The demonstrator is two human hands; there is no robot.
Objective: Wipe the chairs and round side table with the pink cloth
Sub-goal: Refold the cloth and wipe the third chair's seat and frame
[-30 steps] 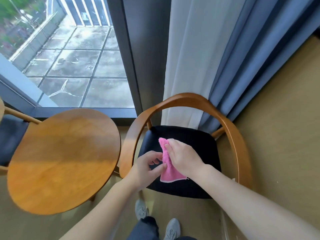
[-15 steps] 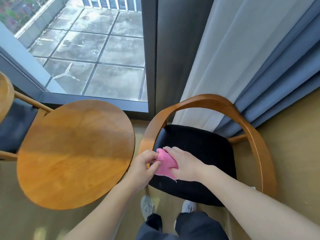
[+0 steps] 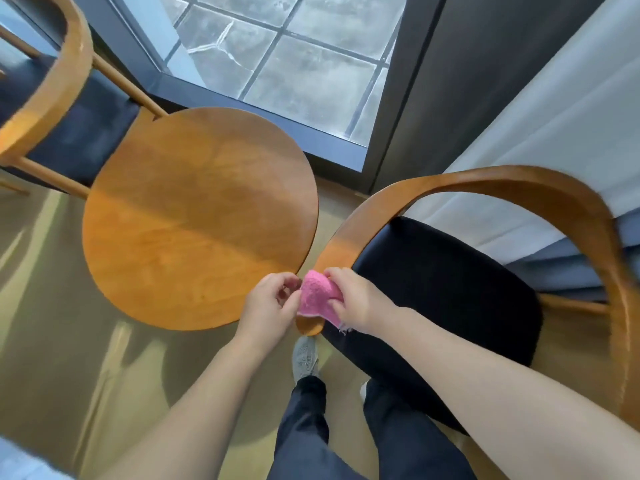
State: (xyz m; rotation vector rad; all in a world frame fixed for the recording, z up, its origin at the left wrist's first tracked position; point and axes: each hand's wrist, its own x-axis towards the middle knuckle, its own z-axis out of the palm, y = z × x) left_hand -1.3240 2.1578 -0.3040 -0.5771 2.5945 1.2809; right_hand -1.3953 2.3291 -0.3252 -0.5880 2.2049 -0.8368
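1. The left hand and the right hand are both closed on the pink cloth. The left hand pinches its left edge with thumb and fingers. The right hand holds the other side, with its fingers curled over the top.
2. The pink cloth is bunched up between the two hands. It sits on the front end of the wooden arm of the right chair, just beside the edge of the round tabletop.
3. I think the job right now is this wooden arm, or getting the cloth ready for it. The cloth is only at the tip, so most of the long curved wood looks left to do.
4. The black seat shows no wet marks or streaks. I cannot tell if it has been wiped.
5. The tabletop looks dry and plain too, and the cloth is not on it. My guess is that it is not done yet.
6. The left chair is on the far side of the tabletop, well apart from the hands. It looks like it is waiting its turn.
7. A pale curtain hangs behind the right chair, and a big window is behind the tabletop. A grey shoe stands on the floor below the hands.
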